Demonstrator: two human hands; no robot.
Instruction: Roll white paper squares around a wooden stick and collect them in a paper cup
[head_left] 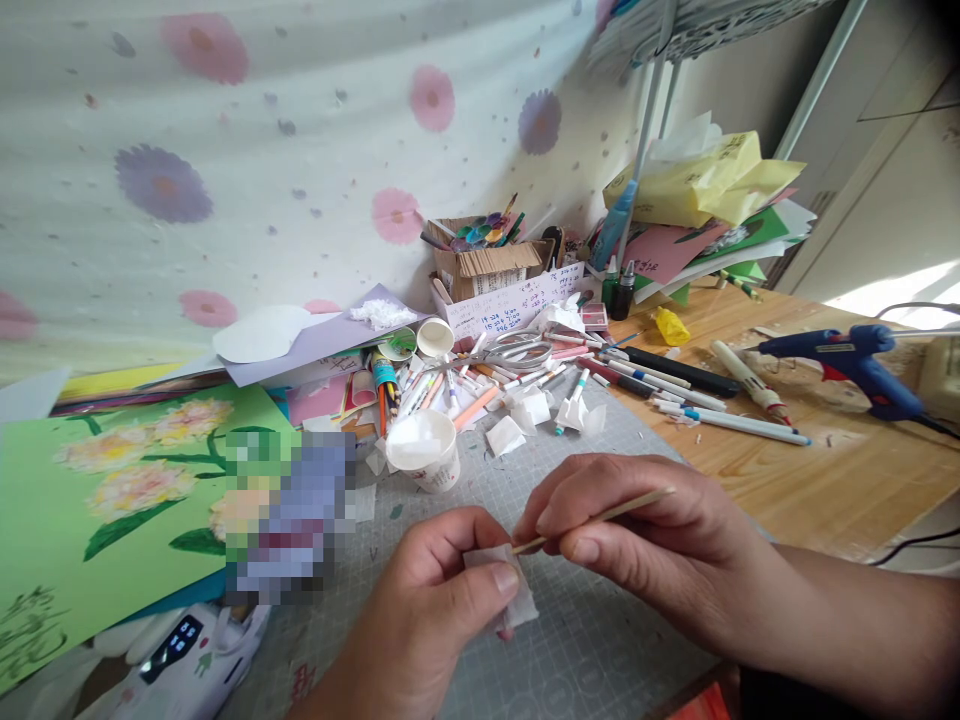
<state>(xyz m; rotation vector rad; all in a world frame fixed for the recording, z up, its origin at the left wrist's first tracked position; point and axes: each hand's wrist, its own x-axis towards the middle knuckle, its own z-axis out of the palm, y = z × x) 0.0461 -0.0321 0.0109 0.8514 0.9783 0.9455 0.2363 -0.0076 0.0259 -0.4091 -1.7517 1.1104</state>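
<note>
My left hand (439, 590) is closed on a small piece of white tissue paper (517, 600), pinched between thumb and fingers over a grey cutting mat (585, 640). My right hand (637, 530) pinches a thin wooden stick (600, 518), whose near tip touches the paper at my left thumb. Just beyond my hands stands a white paper cup (427, 450) with white paper in it. Small white paper scraps (517, 425) lie on the mat behind it.
A green flower picture (112, 490) lies at left. Markers and pens (675, 385) are scattered across the wooden table (825, 470). A blue glue gun (855, 365) rests at right. A cardboard box (487, 265) and stacked coloured papers (705, 215) sit at the back. A white device (187, 650) lies near left.
</note>
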